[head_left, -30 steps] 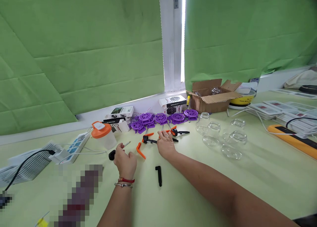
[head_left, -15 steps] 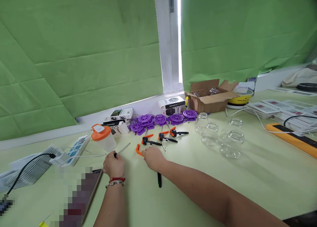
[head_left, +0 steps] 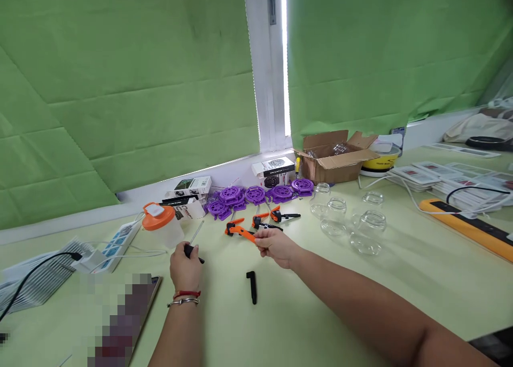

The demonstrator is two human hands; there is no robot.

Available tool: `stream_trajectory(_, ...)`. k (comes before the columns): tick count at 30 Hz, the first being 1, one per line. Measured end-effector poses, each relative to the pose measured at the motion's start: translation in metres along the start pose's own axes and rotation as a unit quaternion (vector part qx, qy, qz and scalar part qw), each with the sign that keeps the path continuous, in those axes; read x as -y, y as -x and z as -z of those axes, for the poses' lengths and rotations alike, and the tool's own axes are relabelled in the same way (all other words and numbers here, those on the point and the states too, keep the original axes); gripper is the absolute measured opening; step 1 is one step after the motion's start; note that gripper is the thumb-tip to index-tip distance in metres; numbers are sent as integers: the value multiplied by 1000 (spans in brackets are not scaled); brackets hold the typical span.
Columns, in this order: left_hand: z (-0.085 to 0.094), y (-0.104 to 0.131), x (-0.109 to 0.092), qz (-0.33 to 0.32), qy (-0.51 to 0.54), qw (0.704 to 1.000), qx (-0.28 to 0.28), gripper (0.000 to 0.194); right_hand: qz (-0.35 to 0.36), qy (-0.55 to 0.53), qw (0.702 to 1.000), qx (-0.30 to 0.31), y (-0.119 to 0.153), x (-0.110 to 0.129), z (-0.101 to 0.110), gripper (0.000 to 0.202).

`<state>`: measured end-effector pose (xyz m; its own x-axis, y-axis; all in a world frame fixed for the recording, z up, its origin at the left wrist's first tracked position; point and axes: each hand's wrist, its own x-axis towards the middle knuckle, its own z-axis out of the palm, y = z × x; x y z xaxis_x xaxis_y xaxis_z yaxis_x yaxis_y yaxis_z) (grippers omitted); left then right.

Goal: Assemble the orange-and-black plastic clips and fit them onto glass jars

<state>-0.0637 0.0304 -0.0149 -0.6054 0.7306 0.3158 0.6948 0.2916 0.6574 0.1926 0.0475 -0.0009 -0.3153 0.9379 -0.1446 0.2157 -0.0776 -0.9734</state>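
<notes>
My left hand (head_left: 186, 265) is closed around a thin metal rod with a black handle (head_left: 193, 251), its shaft slanting up and away. Between the fingertips of my right hand (head_left: 276, 245) is one end of a flat, curved orange plastic part (head_left: 242, 233); the far end overlaps an orange-and-black assembly (head_left: 231, 227) in my view, and I cannot tell if they touch. Two more such assemblies, one with its black arm (head_left: 290, 216) pointing right, lie beyond the hand. A loose black L-shaped part (head_left: 253, 288) rests on the table between my forearms.
Purple wheel-like parts (head_left: 255, 195) lie along the back before small boxes (head_left: 274, 166). An orange-lidded cup (head_left: 159, 223), power strip (head_left: 120, 241) and phone-like slab (head_left: 146, 308) are left. Clear jars (head_left: 333, 217), an open carton (head_left: 339, 169) and a yellow-black bar (head_left: 465, 225) are right.
My right hand has lifted the orange part and moved it up and right, uncovering the black L-shaped part. The rod in my left hand has turned more upright. The view has shifted slightly.
</notes>
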Motion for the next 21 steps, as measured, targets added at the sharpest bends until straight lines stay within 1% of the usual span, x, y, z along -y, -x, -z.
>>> stream_trajectory(1, 2, 3, -5, -16, 18, 1000, 5, 31, -7, -52, 999, 0, 4, -1, 9, 15)
stream_trajectory(2, 4, 7, -12, -35, 43, 998, 15, 31, -21, -144, 989, 4, 8, -2, 18, 10)
stream_trajectory(3, 5, 13, -19, -67, 103, 991, 55, 33, -33, -230, 973, 10, 12, -5, 27, 7)
stream_trajectory(5, 5, 28, -33, -111, 203, 963, 136, 36, -44, -362, 931, 22, 19, -11, 41, 9)
stream_trajectory(7, 2, 45, -47, -122, 246, 938, 210, 37, -42, -421, 906, 28, 24, -19, 51, 12)
stream_trajectory(9, -1, 61, -57, -137, 264, 915, 274, 35, -50, -443, 895, 26, 28, -27, 55, 15)
stream_trajectory(11, -4, 72, -64, -152, 275, 899, 305, 33, -64, -447, 892, 26, 30, -31, 56, 18)
stream_trajectory(13, -5, 79, -67, -156, 281, 893, 315, 33, -69, -444, 893, 38, 32, -31, 55, 18)
stream_trajectory(16, -4, 81, -68, -151, 289, 889, 322, 33, -62, -436, 896, 65, 34, -29, 54, 18)
stream_trajectory(21, 0, 79, -68, -127, 309, 879, 342, 32, -61, -432, 897, 73, 34, -29, 58, 19)
